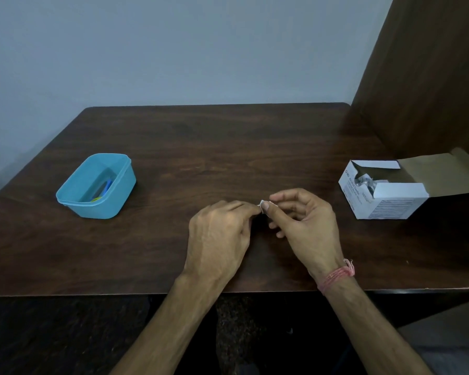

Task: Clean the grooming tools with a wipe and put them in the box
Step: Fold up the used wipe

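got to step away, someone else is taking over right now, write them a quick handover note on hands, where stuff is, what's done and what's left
Left hand and right hand: both pinch one small white wipe packet between them, just above the dark wooden table.
Light blue plastic tub: far left on the table, with blue and yellow items inside; I cannot tell what they are.
White cardboard box of alcohol swabs: right side, flap open.
Done: a packet is in hand.
Left: no loose grooming tool is in view; whether any still need wiping, I cannot tell.
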`<state>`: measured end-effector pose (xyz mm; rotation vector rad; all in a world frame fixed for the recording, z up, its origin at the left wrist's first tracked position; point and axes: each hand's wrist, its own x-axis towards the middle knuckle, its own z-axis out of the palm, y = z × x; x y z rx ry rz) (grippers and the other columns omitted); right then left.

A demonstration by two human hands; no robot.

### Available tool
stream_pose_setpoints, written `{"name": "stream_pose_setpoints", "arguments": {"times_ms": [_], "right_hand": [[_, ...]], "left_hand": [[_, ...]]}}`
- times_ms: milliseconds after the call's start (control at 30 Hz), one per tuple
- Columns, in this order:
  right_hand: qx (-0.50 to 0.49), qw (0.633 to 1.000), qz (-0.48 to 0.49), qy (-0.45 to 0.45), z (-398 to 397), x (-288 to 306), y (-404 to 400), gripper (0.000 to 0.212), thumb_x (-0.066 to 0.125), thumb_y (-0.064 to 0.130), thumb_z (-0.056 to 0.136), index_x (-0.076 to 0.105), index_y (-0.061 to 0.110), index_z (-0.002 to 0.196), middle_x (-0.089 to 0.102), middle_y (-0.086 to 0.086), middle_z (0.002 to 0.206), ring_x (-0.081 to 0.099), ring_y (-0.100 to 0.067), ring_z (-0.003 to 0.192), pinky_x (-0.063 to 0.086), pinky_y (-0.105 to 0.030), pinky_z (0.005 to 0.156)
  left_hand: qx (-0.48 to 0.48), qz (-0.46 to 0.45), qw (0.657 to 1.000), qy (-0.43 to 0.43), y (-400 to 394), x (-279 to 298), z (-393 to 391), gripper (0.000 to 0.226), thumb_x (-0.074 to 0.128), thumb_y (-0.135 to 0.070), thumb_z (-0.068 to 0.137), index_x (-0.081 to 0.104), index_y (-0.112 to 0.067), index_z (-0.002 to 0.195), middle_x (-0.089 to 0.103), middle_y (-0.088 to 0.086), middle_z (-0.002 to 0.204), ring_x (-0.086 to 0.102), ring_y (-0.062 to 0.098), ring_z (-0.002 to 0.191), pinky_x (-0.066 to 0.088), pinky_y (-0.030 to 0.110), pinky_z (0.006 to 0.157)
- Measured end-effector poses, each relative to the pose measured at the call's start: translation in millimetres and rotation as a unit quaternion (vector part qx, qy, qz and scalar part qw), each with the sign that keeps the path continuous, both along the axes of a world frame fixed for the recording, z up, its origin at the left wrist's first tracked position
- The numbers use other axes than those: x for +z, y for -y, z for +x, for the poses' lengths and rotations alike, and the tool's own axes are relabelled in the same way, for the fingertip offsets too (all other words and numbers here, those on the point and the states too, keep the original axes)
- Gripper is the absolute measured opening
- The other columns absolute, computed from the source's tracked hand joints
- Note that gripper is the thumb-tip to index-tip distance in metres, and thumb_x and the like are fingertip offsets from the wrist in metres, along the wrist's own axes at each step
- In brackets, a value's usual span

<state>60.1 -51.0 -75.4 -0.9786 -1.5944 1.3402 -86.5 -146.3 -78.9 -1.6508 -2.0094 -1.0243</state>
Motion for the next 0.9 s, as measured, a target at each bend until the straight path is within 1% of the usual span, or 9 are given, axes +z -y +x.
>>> {"name": "stream_pose_setpoints", "arguments": {"times_ms": [67,167,333,433,533,633,733,833,900], "right_hand": [[0.002,1.000,0.007,0.016,0,0,1,0.018,0.091,0.027,0.092,0.079,0.021,0.104,0.084,0.003,0.088,0.081,-0.017,0.074,0.062,-0.031,0.061],[0.007,1.000,0.015,0.026,0,0,1,0.017,0.090,0.022,0.093,0.078,0.022,0.106,0.084,0.005,0.088,0.082,-0.015,0.076,0.062,-0.030,0.063],[0.012,1.000,0.016,0.019,0,-1,0,0.018,0.089,0.018,0.094,0.078,0.022,0.107,0.084,0.004,0.089,0.083,-0.018,0.080,0.063,-0.030,0.063],[0.001,1.000,0.007,-0.002,0,-3,0,0.020,0.089,0.014,0.093,0.077,0.023,0.106,0.084,0.001,0.088,0.082,-0.020,0.080,0.062,-0.032,0.062],[-0.022,0.999,-0.005,-0.041,2,-5,-2,0.024,0.089,0.010,0.091,0.075,0.022,0.108,0.083,-0.003,0.089,0.080,-0.022,0.079,0.061,-0.032,0.061],[-0.006,0.998,-0.011,-0.060,4,-3,-2,0.026,0.089,0.009,0.092,0.073,0.020,0.110,0.083,-0.006,0.091,0.081,-0.024,0.080,0.060,-0.030,0.058],[0.021,0.997,-0.015,-0.069,6,-1,-2,0.026,0.088,0.007,0.093,0.072,0.017,0.110,0.083,-0.005,0.090,0.081,-0.020,0.078,0.059,-0.028,0.057],[0.029,0.997,-0.009,-0.066,7,-1,-1,0.025,0.088,0.006,0.092,0.073,0.018,0.108,0.082,-0.006,0.089,0.080,-0.019,0.079,0.059,-0.029,0.058],[0.031,0.998,-0.005,-0.061,6,-2,-1,0.025,0.088,0.006,0.092,0.073,0.018,0.108,0.083,-0.008,0.091,0.080,-0.021,0.080,0.059,-0.030,0.058]], "left_hand": [[-0.004,0.000,1.000,0.003,1,0,0,0.019,0.082,-0.013,0.095,0.087,-0.030,0.103,0.084,-0.014,0.101,0.080,0.012,0.084,0.063,0.034,0.063],[0.004,-0.010,1.000,0.026,1,0,0,0.019,0.084,-0.016,0.094,0.086,-0.033,0.103,0.084,-0.014,0.096,0.080,0.014,0.078,0.063,0.038,0.059],[-0.013,-0.024,0.998,0.064,4,3,0,0.019,0.084,-0.018,0.094,0.082,-0.036,0.100,0.082,-0.017,0.093,0.077,0.008,0.078,0.064,0.040,0.065],[-0.007,-0.035,0.994,0.102,4,6,2,0.012,0.086,-0.038,0.093,0.080,-0.040,0.103,0.081,-0.022,0.095,0.077,0.002,0.083,0.064,0.038,0.071],[0.013,-0.034,0.988,0.153,5,14,5,0.021,0.076,-0.057,0.094,0.077,-0.041,0.108,0.079,-0.028,0.097,0.075,-0.005,0.087,0.064,0.034,0.077],[0.010,-0.072,0.963,0.260,1,16,-4,0.030,0.060,-0.061,0.102,0.078,-0.043,0.117,0.077,-0.030,0.093,0.074,-0.002,0.082,0.063,0.038,0.084],[-0.067,-0.144,0.913,0.375,-5,13,-20,0.030,0.061,-0.062,0.107,0.081,-0.045,0.120,0.082,-0.021,0.097,0.077,0.006,0.077,0.064,0.046,0.092],[-0.129,-0.120,0.877,0.447,-3,13,-25,0.019,0.075,-0.041,0.107,0.083,-0.037,0.123,0.085,-0.005,0.098,0.075,0.013,0.075,0.062,0.037,0.077],[-0.142,-0.102,0.861,0.478,0,14,-27,0.029,0.080,-0.032,0.103,0.078,-0.032,0.132,0.085,0.000,0.095,0.076,0.019,0.078,0.056,0.029,0.069]]}}
